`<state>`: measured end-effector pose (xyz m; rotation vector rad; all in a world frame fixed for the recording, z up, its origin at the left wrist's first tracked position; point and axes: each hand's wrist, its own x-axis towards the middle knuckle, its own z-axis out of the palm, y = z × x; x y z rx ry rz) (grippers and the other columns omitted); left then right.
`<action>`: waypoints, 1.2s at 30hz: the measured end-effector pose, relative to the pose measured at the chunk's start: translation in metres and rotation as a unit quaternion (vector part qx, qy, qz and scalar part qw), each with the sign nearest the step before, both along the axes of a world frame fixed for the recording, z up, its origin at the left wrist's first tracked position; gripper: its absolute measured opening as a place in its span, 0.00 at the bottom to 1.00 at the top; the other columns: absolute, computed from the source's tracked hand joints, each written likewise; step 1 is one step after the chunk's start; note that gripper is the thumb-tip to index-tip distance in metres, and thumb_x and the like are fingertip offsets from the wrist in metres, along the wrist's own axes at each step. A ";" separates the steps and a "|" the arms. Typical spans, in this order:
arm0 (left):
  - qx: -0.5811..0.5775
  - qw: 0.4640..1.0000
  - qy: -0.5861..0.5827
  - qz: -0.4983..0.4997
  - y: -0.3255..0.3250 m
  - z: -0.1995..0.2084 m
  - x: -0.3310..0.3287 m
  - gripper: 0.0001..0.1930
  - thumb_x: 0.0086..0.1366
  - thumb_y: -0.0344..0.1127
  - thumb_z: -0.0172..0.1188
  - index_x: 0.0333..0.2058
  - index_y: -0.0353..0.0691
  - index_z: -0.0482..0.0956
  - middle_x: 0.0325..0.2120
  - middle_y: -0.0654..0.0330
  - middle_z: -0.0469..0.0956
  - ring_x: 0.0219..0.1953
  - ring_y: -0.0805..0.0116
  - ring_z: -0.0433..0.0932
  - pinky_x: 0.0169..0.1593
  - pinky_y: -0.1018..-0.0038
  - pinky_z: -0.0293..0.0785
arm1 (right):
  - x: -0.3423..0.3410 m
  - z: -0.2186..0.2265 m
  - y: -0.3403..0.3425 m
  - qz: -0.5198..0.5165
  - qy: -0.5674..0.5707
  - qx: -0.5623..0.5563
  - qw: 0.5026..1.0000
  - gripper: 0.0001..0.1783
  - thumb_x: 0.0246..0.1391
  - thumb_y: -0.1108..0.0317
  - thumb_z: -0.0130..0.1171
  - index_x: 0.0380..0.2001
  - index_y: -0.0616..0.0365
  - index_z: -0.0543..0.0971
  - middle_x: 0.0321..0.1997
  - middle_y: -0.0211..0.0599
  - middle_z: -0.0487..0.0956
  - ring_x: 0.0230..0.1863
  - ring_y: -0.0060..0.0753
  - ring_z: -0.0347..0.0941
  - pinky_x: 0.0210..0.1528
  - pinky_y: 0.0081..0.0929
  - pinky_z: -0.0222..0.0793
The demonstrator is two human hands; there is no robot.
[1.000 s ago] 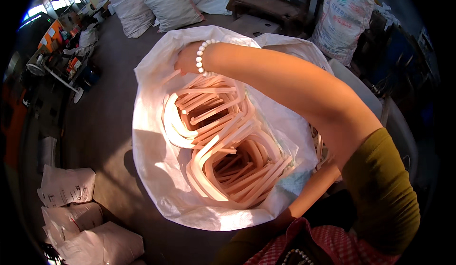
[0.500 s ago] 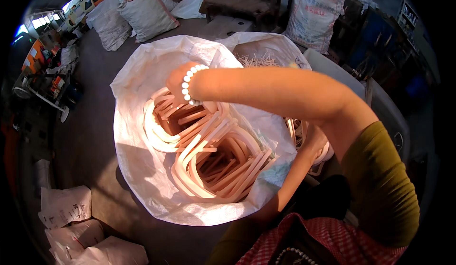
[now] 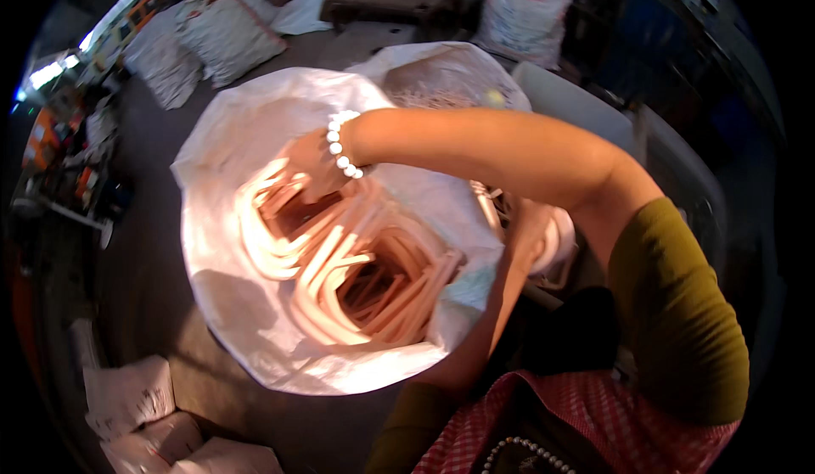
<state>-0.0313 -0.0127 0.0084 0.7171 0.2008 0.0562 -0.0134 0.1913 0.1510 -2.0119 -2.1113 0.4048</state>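
Observation:
Inside a large white woven sack (image 3: 222,321) lie two nested stacks of bent, pale pink strips (image 3: 316,300), with dark hollows in their middles. My right arm reaches across from the right. My right hand (image 3: 316,164), with a white bead bracelet at the wrist, is down in the sack at the upper left stack; its fingers are blurred and partly hidden among the strips. Beneath my right forearm, my left hand (image 3: 531,224) is outside the sack on its right side, closed around a bunch of curved pink strips (image 3: 558,249). Its fingertips are out of sight.
Behind the first sack, a second white sack (image 3: 458,62) holds thin pink scraps. Grey bins (image 3: 586,100) stand to its right. Full sacks (image 3: 229,37) and a dark bench (image 3: 395,3) are farther back. Pale bags (image 3: 132,393) lie on the floor at lower left.
The whole view has shifted, so the sack appears farther left. My right hand has moved slightly left and lower over the upper left stack. My left hand stays beside the sack.

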 end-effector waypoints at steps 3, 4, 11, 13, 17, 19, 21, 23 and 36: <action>-0.025 0.999 0.005 0.020 0.022 0.008 -0.001 0.10 0.59 0.29 0.60 0.39 0.32 0.76 0.33 0.59 0.78 0.33 0.70 0.75 0.38 0.75 0.70 | 0.001 0.054 -0.059 0.077 0.167 0.184 0.966 0.15 0.52 0.60 0.60 0.40 0.58 0.80 0.31 0.39 0.82 0.33 0.31 0.77 0.38 0.27 0.72; -0.037 0.999 0.003 0.017 0.025 0.011 0.001 0.10 0.59 0.29 0.60 0.40 0.32 0.76 0.33 0.59 0.78 0.33 0.70 0.75 0.38 0.76 0.70 | 0.011 0.068 -0.091 0.024 0.161 0.240 0.957 0.14 0.53 0.61 0.59 0.40 0.58 0.80 0.32 0.36 0.82 0.33 0.25 0.77 0.39 0.24 0.72; -0.021 0.998 0.056 -0.013 0.016 0.018 0.004 0.17 0.59 0.27 0.62 0.48 0.36 0.72 0.41 0.55 0.76 0.40 0.61 0.77 0.44 0.66 0.76 | 0.086 -0.049 -0.302 -0.340 0.378 0.210 0.835 0.30 0.57 0.52 0.58 0.57 0.59 0.68 0.51 0.33 0.74 0.50 0.22 0.68 0.52 0.24 0.66; -0.033 0.999 0.018 -0.005 0.010 0.014 0.008 0.17 0.58 0.28 0.63 0.46 0.36 0.74 0.38 0.59 0.76 0.39 0.67 0.76 0.42 0.72 0.74 | 0.057 -0.081 -0.331 -0.367 0.521 0.164 0.752 0.33 0.60 0.56 0.56 0.62 0.61 0.61 0.56 0.38 0.70 0.55 0.25 0.66 0.58 0.26 0.61; 0.013 0.999 0.032 -0.022 0.005 0.018 0.003 0.20 0.57 0.29 0.66 0.47 0.32 0.72 0.39 0.57 0.75 0.40 0.67 0.76 0.42 0.72 0.74 | 0.027 -0.133 -0.346 -0.345 0.557 0.174 0.735 0.30 0.58 0.59 0.59 0.58 0.63 0.65 0.49 0.33 0.74 0.48 0.20 0.68 0.51 0.22 0.67; 0.041 0.999 0.012 -0.018 0.000 0.013 0.006 0.21 0.57 0.29 0.65 0.48 0.32 0.71 0.40 0.56 0.75 0.40 0.65 0.76 0.42 0.71 0.74 | 0.022 -0.139 -0.350 -0.354 0.577 0.181 0.714 0.27 0.59 0.61 0.57 0.56 0.63 0.66 0.47 0.31 0.74 0.46 0.19 0.69 0.49 0.22 0.67; 0.068 0.997 0.011 -0.038 -0.002 0.008 0.010 0.22 0.58 0.29 0.64 0.50 0.32 0.69 0.42 0.54 0.74 0.42 0.63 0.76 0.44 0.69 0.75 | 0.024 -0.148 -0.355 -0.356 0.581 0.211 0.701 0.26 0.58 0.61 0.58 0.56 0.63 0.67 0.45 0.31 0.75 0.44 0.17 0.69 0.48 0.21 0.68; 0.050 0.997 0.030 -0.059 -0.003 0.014 0.008 0.23 0.58 0.28 0.64 0.52 0.34 0.68 0.43 0.55 0.74 0.42 0.63 0.76 0.44 0.69 0.74 | 0.029 -0.152 -0.366 -0.358 0.582 0.209 0.699 0.25 0.58 0.63 0.58 0.56 0.63 0.68 0.43 0.30 0.76 0.43 0.17 0.69 0.47 0.21 0.68; 0.072 0.996 -0.023 -0.038 -0.011 0.006 0.021 0.25 0.58 0.26 0.64 0.53 0.35 0.67 0.46 0.57 0.73 0.48 0.65 0.73 0.52 0.69 0.70 | 0.016 -0.129 -0.374 -0.476 0.327 0.279 0.768 0.23 0.56 0.62 0.60 0.52 0.61 0.72 0.40 0.33 0.78 0.39 0.20 0.72 0.43 0.23 0.69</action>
